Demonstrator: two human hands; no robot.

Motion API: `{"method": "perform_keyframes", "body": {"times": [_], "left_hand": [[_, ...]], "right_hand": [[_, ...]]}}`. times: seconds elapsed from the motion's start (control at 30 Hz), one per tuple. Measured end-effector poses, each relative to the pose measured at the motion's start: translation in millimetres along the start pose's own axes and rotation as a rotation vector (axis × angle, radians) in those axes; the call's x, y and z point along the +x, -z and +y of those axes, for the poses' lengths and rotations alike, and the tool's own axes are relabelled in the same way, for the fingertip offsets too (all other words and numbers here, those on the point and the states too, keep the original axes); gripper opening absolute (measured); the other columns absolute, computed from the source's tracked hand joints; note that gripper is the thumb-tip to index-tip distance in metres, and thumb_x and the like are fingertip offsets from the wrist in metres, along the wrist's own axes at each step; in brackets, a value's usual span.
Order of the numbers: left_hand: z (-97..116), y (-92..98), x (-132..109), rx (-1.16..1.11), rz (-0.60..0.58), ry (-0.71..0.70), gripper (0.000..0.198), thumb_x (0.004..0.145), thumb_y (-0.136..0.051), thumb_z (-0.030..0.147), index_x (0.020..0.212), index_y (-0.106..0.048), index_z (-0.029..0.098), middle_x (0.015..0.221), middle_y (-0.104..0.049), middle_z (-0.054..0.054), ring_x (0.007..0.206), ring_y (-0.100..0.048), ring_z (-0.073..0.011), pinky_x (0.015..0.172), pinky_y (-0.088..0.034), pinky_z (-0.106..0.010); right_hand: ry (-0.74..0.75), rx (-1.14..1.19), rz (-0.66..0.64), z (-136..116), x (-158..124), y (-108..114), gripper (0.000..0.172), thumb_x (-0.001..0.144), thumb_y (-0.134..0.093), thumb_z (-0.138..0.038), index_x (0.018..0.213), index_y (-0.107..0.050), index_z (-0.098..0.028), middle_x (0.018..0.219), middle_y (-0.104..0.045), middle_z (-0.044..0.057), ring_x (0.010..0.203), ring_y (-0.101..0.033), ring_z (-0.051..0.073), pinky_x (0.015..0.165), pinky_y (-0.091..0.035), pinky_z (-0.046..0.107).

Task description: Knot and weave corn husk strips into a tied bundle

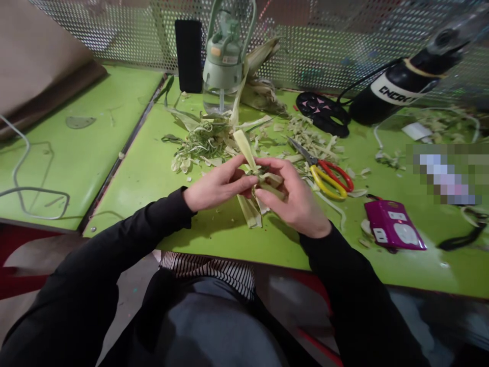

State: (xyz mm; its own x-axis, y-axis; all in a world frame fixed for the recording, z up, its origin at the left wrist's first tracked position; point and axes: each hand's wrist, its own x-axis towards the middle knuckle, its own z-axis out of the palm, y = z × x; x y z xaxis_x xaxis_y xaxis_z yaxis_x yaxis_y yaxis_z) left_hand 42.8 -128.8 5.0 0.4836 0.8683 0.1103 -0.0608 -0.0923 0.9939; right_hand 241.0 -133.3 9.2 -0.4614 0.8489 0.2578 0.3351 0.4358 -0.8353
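Between my two hands is a small bundle of pale green corn husk strips [250,211], some pointing up and others hanging toward the table. My left hand [223,184] pinches the bundle from the left with thumb and fingers. On the other side, the fingers of my right hand [286,192] are curled round the same strips. Where the strips cross is partly hidden by my fingers. Scissors [331,178] with one red and one yellow handle lie just right of my right hand, blades partly spread. Behind my hands spreads a pile of husk scraps [208,138].
A clear-bottomed green water bottle [223,71] and an upright black phone [189,56] stand by the mesh panel. Farther right are a black controller-like object [323,113], a dark bottle [397,89] and a purple power socket box [394,224]. Brown paper [42,61] covers the far left.
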Motion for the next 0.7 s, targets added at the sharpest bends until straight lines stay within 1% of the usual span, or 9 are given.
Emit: {"method": "perform_keyframes", "body": {"times": [0.07,0.2,0.27,0.3,0.37,0.43,0.5,0.57,0.7], "left_hand": [[-1.1,0.0,1.7,-0.055,-0.029,0.028,0.033,0.093,-0.058,0.019,0.124,-0.052,0.013,0.068,-0.060,0.003,0.066,-0.064,-0.0099,0.068,-0.054,-0.023],[-0.4,2.8,2.9,-0.128,-0.072,0.062,0.033,0.094,-0.054,0.015,0.127,-0.051,0.011,0.067,-0.063,0.002,0.066,-0.065,-0.0087,0.069,-0.054,-0.022],[0.3,3.9,2.9,-0.140,-0.128,0.086,0.029,0.094,-0.055,0.015,0.123,-0.055,0.010,0.069,-0.066,0.000,0.066,-0.065,-0.0087,0.070,-0.054,-0.022],[0.6,4.1,2.9,-0.130,-0.168,0.103,0.023,0.094,-0.056,0.015,0.116,-0.058,0.009,0.070,-0.068,-0.001,0.065,-0.065,-0.0087,0.070,-0.054,-0.023],[1.1,4.1,2.9,-0.094,-0.250,0.144,0.014,0.094,-0.056,0.018,0.098,-0.064,0.008,0.071,-0.069,-0.004,0.063,-0.063,-0.0088,0.069,-0.054,-0.023],[1.6,3.7,2.8,-0.070,-0.309,0.190,0.022,0.096,-0.053,0.021,0.084,-0.065,0.007,0.074,-0.070,-0.007,0.062,-0.063,-0.0088,0.067,-0.054,-0.024],[2.2,3.4,2.6,-0.082,-0.329,0.221,0.026,0.098,-0.049,0.022,0.082,-0.064,0.009,0.079,-0.071,-0.008,0.064,-0.064,-0.0089,0.067,-0.054,-0.024],[3.4,3.6,2.2,-0.095,-0.355,0.231,0.025,0.098,-0.050,0.024,0.083,-0.063,0.010,0.083,-0.072,-0.008,0.067,-0.064,-0.0088,0.070,-0.054,-0.024],[8.6,3.7,0.6,-0.090,-0.456,0.199,0.031,0.098,-0.050,0.029,0.080,-0.064,0.010,0.079,-0.070,-0.007,0.062,-0.060,-0.0073,0.066,-0.051,-0.022]], "right_hand": [[-0.016,-0.037,0.056,0.7,0.6,3.1,0.039,0.090,-0.062,-0.035,0.126,-0.054,-0.023,0.118,-0.068,0.008,0.096,-0.069,0.019,0.079,-0.058,0.033],[0.029,-0.200,0.184,2.4,2.6,7.0,0.015,0.090,-0.064,-0.033,0.100,-0.066,-0.023,0.100,-0.074,0.004,0.086,-0.069,0.018,0.076,-0.055,0.032],[0.080,-0.272,0.217,2.6,2.9,6.3,0.008,0.089,-0.066,-0.030,0.089,-0.067,-0.022,0.090,-0.074,0.002,0.082,-0.069,0.017,0.076,-0.054,0.031],[0.099,-0.297,0.234,2.7,2.8,5.5,0.006,0.088,-0.067,-0.029,0.087,-0.067,-0.023,0.087,-0.073,0.001,0.079,-0.068,0.017,0.075,-0.053,0.031],[0.117,-0.316,0.251,2.8,2.4,4.0,0.005,0.086,-0.069,-0.027,0.086,-0.067,-0.023,0.083,-0.072,0.000,0.074,-0.066,0.016,0.071,-0.052,0.030],[0.121,-0.290,0.249,3.0,1.9,3.1,0.004,0.086,-0.069,-0.026,0.086,-0.067,-0.023,0.082,-0.071,-0.001,0.072,-0.065,0.014,0.069,-0.052,0.029],[0.119,-0.254,0.287,2.5,1.2,2.9,0.003,0.088,-0.067,-0.027,0.088,-0.066,-0.024,0.084,-0.071,-0.001,0.074,-0.066,0.014,0.069,-0.052,0.028],[0.111,-0.233,0.355,0.9,0.6,3.1,0.003,0.090,-0.065,-0.027,0.090,-0.066,-0.024,0.085,-0.071,-0.001,0.077,-0.067,0.014,0.071,-0.053,0.028],[0.096,-0.217,0.425,-4.0,-0.1,3.7,0.008,0.090,-0.065,-0.031,0.087,-0.064,-0.024,0.084,-0.070,0.000,0.075,-0.066,0.015,0.069,-0.054,0.029]]}}
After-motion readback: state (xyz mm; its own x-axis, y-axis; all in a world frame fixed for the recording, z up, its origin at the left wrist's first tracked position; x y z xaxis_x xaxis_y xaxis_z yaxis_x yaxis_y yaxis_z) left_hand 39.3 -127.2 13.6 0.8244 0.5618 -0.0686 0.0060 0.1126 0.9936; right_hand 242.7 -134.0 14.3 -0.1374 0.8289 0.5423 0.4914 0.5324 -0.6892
